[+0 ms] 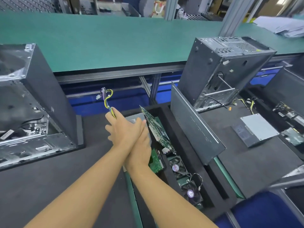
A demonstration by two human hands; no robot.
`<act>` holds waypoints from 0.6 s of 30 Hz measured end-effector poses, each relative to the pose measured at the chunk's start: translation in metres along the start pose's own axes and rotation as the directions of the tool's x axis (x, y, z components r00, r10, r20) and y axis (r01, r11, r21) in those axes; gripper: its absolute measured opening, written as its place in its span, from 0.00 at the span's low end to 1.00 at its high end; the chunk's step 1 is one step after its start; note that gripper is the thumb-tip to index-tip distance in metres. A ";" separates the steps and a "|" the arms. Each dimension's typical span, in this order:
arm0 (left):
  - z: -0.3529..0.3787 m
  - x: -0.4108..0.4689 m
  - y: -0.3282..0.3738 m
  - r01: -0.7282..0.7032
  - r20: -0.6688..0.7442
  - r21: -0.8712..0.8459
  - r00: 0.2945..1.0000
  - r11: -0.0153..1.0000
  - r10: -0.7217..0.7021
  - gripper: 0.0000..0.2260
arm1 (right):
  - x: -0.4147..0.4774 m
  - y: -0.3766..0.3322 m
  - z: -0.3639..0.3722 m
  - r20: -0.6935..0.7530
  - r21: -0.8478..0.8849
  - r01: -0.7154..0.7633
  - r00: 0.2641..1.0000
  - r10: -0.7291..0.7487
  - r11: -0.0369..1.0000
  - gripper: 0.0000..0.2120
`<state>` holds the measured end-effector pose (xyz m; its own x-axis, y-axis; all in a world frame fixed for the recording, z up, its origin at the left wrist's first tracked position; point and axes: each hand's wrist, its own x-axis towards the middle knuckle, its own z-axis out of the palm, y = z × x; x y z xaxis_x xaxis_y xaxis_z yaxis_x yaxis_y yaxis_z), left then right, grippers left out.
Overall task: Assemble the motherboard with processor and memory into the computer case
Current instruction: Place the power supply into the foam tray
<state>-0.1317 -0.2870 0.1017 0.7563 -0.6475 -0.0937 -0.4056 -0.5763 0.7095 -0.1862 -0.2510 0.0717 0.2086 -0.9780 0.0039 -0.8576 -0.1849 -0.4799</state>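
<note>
**A:** Where's the motherboard?

**B:** Past the fans, tilted on edge in the foam tray, just right of the crossed hands.

**A:** And the grips?

**B:** The right hand lies under the left, against the board; whether it grips, I cannot tell. The left hand pinches the cable bundle and holds it up, probably to keep it off the board. The open computer case waits at left.

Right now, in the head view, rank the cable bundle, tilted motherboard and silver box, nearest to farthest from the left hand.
1. cable bundle, gripped in the left hand.
2. motherboard, just to the right.
3. silver box, far right on the mat.
</note>
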 end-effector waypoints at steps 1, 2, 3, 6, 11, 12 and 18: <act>0.002 0.005 -0.002 0.001 -0.003 -0.004 1.000 1.000 -0.001 0.42 | 0.004 -0.001 0.003 -0.009 -0.005 0.008 1.000 -0.008 1.000 0.46; 0.004 0.009 -0.004 -0.014 0.000 -0.004 1.000 1.000 0.014 0.41 | 0.008 -0.001 0.006 -0.013 -0.003 0.015 1.000 -0.015 1.000 0.47; 0.005 0.015 -0.006 -0.039 0.018 -0.001 0.999 0.999 0.039 0.40 | 0.013 -0.001 0.008 -0.016 -0.006 0.019 1.000 -0.019 1.000 0.48; 0.006 0.036 -0.016 -0.109 0.119 0.012 0.987 0.994 0.107 0.37 | 0.028 -0.004 0.016 -0.032 -0.046 0.006 0.999 -0.008 0.999 0.50; -0.002 0.085 -0.032 0.013 0.337 -0.542 0.919 0.841 0.203 0.25 | 0.060 -0.011 0.025 0.047 -0.091 -0.066 0.996 0.071 0.994 0.60; -0.007 0.092 -0.033 0.105 0.372 -0.668 0.904 0.736 0.209 0.26 | 0.066 -0.011 0.025 0.061 -0.103 -0.077 0.995 0.083 0.992 0.61; -0.012 0.122 -0.027 0.425 0.487 -0.838 0.865 0.342 0.120 0.16 | 0.088 -0.010 0.028 0.063 -0.142 -0.121 0.989 0.131 0.982 0.58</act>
<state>-0.0220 -0.3443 0.0792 0.3552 -0.8723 -0.3360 0.6126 -0.0543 0.7886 -0.1456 -0.3327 0.0525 0.1234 -0.9858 -0.1140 -0.9344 -0.0768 -0.3478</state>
